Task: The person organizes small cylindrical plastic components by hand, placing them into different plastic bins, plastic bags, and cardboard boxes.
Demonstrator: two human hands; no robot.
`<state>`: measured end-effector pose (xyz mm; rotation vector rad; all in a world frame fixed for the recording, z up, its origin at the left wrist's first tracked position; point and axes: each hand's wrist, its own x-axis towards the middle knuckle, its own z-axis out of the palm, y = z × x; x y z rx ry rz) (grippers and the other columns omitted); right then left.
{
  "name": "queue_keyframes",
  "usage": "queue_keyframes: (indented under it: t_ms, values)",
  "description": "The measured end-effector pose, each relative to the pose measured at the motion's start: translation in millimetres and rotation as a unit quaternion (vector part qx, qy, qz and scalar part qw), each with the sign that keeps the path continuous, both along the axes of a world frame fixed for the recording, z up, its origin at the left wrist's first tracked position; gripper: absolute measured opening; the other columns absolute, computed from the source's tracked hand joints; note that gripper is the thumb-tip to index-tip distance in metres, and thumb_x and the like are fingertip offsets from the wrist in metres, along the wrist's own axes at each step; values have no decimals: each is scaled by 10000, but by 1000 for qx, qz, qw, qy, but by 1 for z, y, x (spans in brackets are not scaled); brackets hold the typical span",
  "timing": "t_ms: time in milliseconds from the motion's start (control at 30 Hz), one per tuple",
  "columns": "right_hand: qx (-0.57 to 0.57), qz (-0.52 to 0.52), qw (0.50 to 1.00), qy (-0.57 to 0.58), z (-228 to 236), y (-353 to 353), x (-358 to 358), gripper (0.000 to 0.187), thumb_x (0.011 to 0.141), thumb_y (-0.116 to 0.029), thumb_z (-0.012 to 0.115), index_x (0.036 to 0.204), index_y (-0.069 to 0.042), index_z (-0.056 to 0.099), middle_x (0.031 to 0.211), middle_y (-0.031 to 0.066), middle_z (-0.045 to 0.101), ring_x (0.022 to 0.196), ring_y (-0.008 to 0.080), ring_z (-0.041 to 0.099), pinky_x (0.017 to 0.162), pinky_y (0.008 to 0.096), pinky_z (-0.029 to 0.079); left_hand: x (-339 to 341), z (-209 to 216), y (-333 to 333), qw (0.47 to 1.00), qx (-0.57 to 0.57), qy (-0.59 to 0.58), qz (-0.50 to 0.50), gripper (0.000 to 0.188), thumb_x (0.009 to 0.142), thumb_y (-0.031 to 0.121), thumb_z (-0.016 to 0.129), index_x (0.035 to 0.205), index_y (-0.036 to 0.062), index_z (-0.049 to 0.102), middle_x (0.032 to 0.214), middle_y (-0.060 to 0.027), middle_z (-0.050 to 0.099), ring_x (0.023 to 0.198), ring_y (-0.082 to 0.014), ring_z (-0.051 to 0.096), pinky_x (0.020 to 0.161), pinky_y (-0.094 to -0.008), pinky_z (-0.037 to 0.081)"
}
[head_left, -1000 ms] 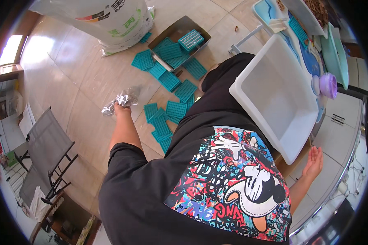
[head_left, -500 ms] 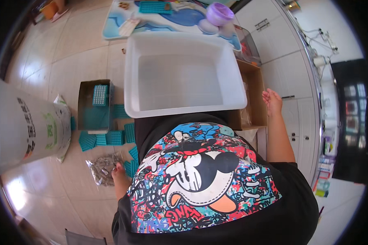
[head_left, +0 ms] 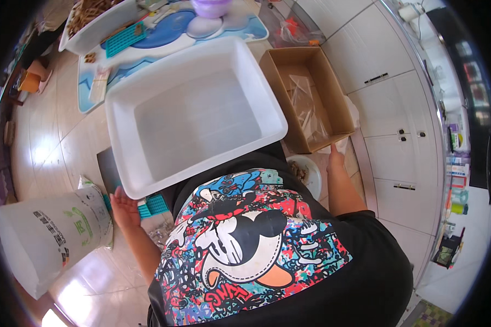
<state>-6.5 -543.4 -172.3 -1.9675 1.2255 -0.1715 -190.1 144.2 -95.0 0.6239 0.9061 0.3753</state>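
Observation:
A large white plastic tub [head_left: 191,117] lies across my lap, with nothing visible inside. My left hand [head_left: 126,209] is open, palm up and fingers apart, between the white sack [head_left: 65,229] and some teal molded trays [head_left: 155,205]. It appears to hold nothing. On the other side, my right hand [head_left: 336,158] reaches the near edge of a brown cardboard box [head_left: 289,128]; its fingertips are hidden at the box's corner. Inside that box lies clear plastic wrapping [head_left: 305,106].
A white bowl [head_left: 310,173] with small brown pieces stands by my right forearm. Ahead is a blue patterned table [head_left: 202,24] with a teal tray [head_left: 125,39], a purple container [head_left: 211,6] and a white bin of brown pieces [head_left: 84,32]. White cabinets [head_left: 393,103] line the right.
The view has turned to the right. My left hand has left the clear plastic bag and risen beside the teal trays. My right hand has come from near the cabinets to the cardboard box.

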Motion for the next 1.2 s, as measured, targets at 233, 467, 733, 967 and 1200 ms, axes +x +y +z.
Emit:
queue_keyframes:
  t_ms: [233, 467, 733, 967, 1200]
  values:
    - [-301, 359, 883, -38, 69, 42, 63, 712, 673, -201, 701, 1268, -14, 358, 1204, 225, 460, 1128, 362, 426, 922, 387, 366, 56, 81, -21, 958, 276, 50, -52, 388, 896, 277, 451, 1159, -7, 457, 1135, -129, 531, 1022, -213, 532, 874, -306, 438]
    - [-279, 399, 859, 158, 19, 40, 103, 800, 690, -145, 667, 1346, -84, 212, 1191, 219, 476, 1129, 344, 437, 916, 383, 379, 95, 129, -55, 921, 340, 169, -86, 375, 871, 209, 515, 1186, 16, 454, 1175, -112, 510, 1042, -194, 511, 827, -313, 428]
    - [77, 295, 946, -112, 125, 28, 152, 273, 830, -97, 486, 1096, -57, 533, 763, 33, 614, 499, 68, 445, 436, 206, 355, 78, 128, -62, 883, 238, 207, -349, 397, 816, 16, 495, 1206, -15, 423, 1162, -133, 514, 1029, -223, 518, 836, -331, 438]
    - [179, 318, 801, -475, 272, 95, 125, 304, 850, -113, 527, 1146, -51, 503, 968, 101, 592, 685, 90, 495, 611, 208, 410, 97, 166, -96, 871, 325, 141, -341, 430, 785, -67, 424, 1215, -52, 400, 1155, -150, 517, 1054, -228, 515, 860, -320, 433]
    - [41, 744, 571, -345, 316, 150, 100, 405, 733, 114, 458, 1088, -42, 578, 999, 125, 570, 892, 217, 548, 774, 288, 427, 167, 182, -146, 797, 401, 56, -449, 419, 782, -14, 474, 1192, -72, 413, 1124, -132, 526, 1067, -200, 503, 853, -298, 433]
